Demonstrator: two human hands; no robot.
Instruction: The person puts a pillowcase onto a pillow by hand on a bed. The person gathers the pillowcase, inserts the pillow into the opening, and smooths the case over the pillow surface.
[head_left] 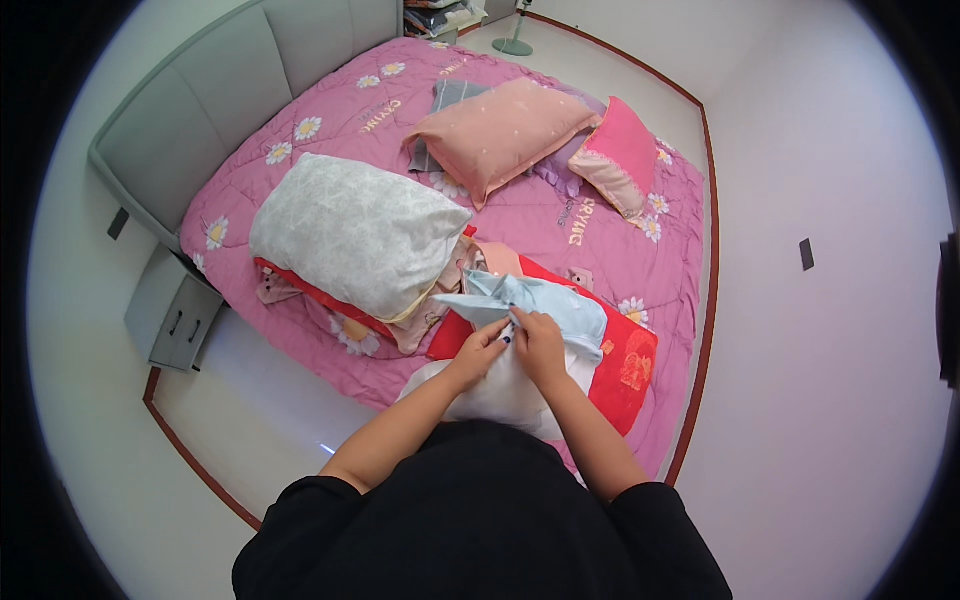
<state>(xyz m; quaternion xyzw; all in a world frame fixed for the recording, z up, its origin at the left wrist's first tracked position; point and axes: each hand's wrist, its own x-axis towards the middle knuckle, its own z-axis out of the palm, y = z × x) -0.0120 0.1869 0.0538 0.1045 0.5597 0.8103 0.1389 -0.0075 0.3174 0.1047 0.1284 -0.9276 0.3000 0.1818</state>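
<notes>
My left hand (480,350) and my right hand (538,340) are close together in front of me, fingers pinched on the edge of a light blue pillowcase (570,318). One pale blue flap (468,306) of it sticks out to the left above my left hand. A white pillow (500,392) lies between my forearms, against my body; how far it reaches into the blue cloth is hidden. Beneath the cloth, to the right, a red pillow (632,370) with a golden pattern shows.
The bed wears a pink flowered quilt (330,180). A grey-white pillow (350,235) lies on a stack at left. Farther off are a peach pillow (505,135) and a pink pillow (625,150). A padded headboard (220,85) and a nightstand (175,310) stand at left.
</notes>
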